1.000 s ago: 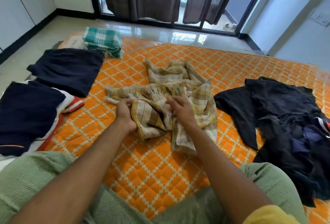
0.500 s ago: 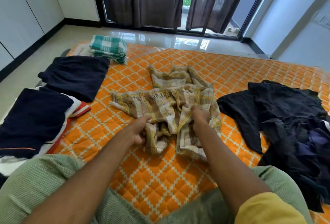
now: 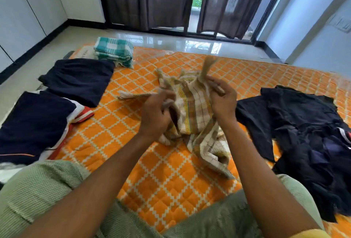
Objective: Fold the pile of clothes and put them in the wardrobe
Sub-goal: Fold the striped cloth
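Head view: bunched beige checked cloth (image 3: 193, 112), held just above the orange quilt (image 3: 161, 171).
Gripped by left hand (image 3: 155, 116) and right hand (image 3: 222, 101), fingers curled into the folds, with the lower end trailing on the quilt, between folded dark garments (image 3: 79, 78) and unfolded dark pile (image 3: 313, 133).

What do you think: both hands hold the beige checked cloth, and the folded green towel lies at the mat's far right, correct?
No: the head view shows the folded green towel far left on the mat. The left hand and right hand do hold the beige checked cloth.
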